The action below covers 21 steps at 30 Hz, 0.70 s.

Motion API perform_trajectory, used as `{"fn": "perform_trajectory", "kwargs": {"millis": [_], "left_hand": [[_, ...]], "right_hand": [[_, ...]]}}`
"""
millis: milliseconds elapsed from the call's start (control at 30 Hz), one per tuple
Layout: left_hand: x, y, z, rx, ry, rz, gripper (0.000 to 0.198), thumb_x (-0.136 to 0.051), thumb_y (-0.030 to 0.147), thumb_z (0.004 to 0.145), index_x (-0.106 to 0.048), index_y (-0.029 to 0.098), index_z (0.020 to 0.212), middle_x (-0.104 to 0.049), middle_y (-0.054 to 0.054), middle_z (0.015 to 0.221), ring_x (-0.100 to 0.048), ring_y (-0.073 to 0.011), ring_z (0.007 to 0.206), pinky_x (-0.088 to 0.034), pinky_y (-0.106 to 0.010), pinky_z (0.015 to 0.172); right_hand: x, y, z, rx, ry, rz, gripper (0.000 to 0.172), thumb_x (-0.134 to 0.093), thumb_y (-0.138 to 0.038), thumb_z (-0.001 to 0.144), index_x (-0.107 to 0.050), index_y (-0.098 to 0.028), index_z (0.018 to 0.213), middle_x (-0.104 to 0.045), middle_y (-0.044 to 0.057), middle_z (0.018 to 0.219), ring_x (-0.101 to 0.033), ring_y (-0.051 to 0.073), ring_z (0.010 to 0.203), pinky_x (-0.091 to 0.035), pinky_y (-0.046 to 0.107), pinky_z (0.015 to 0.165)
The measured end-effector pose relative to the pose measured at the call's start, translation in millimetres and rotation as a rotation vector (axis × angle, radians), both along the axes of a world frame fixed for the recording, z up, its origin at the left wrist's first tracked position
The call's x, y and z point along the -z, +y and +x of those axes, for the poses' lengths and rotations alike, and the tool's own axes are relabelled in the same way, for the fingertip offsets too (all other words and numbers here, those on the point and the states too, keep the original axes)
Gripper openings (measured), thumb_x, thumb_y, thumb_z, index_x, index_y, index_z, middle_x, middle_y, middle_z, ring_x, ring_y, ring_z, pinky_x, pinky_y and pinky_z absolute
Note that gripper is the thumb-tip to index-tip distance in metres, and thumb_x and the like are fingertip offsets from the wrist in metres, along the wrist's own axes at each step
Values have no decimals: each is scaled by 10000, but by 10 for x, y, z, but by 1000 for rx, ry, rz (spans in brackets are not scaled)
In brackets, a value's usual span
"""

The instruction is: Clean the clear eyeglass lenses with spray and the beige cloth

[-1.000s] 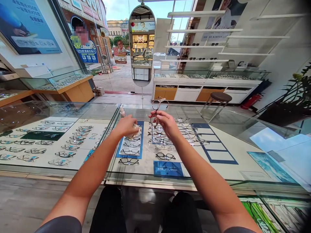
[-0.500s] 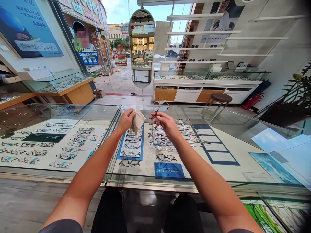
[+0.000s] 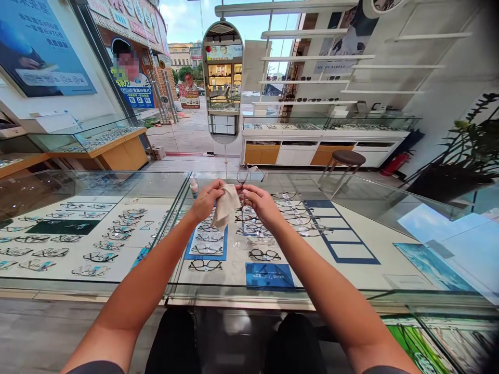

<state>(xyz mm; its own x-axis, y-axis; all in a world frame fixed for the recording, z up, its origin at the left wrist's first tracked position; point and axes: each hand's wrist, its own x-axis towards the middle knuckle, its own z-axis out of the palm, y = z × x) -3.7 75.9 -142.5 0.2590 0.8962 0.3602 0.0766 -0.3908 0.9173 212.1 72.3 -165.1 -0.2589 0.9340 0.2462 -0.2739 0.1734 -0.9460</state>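
Observation:
Above the glass display case (image 3: pixel 312 291), my left hand (image 3: pixel 208 199) grips a beige cleaning cloth (image 3: pixel 226 206) that hangs down from its fingers. Close beside it, my right hand (image 3: pixel 259 203) pinches a pair of eyeglasses (image 3: pixel 242 175) with a thin dark frame. One lens stands up above the fingers and a temple arm reaches to the right; the lower part is hidden by the fingers. The cloth's right edge meets or nearly meets the glasses. Behind my left hand a small spray bottle (image 3: pixel 194 187) stands on the case.
Rows of eyeglasses (image 3: pixel 265 254) lie under the glass with a blue card (image 3: pixel 270 275). Across the room are an oval mirror (image 3: pixel 223 83), a round stool (image 3: pixel 348 157), a white cabinet (image 3: pixel 298 154), a fire extinguisher (image 3: pixel 395 163) and a potted plant (image 3: pixel 444 166).
My left hand has moved right with the cloth, up to the glasses. The glasses and my right hand have come slightly left and lower. The spray bottle shows more fully.

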Motion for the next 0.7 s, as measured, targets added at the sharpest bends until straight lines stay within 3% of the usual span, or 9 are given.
{"fn": "perform_trajectory", "kwargs": {"millis": [300, 467, 700], "left_hand": [[176, -29, 32, -9, 104, 85, 389, -644, 623, 1027, -538, 251, 983, -542, 22, 814, -488, -172, 736, -409, -313, 714], [157, -56, 48, -90, 113, 122, 438, -736, 636, 990, -546, 246, 1052, -619, 10, 885, -559, -180, 795, -439, -306, 746], [129, -3, 40, -11, 126, -7, 562, -758, 756, 905, -627, 211, 945, -627, 0, 813, -544, -174, 748, -417, -295, 696]], "right_hand": [[-23, -69, -55, -20, 12, 22, 511, -953, -656, 787, -876, -256, 1096, -838, 64, 1078, -723, 232, 1013, -570, 387, 944], [-9, -52, -39, -13, 11, 46, 555, -943, -681, 794, -879, -243, 1128, -828, 62, 1062, -692, 217, 966, -548, 380, 921], [-43, -77, -40, 3, -17, 94, 564, -923, -719, 808, -878, -246, 1113, -841, 74, 1116, -701, 235, 1026, -567, 390, 963]]}}
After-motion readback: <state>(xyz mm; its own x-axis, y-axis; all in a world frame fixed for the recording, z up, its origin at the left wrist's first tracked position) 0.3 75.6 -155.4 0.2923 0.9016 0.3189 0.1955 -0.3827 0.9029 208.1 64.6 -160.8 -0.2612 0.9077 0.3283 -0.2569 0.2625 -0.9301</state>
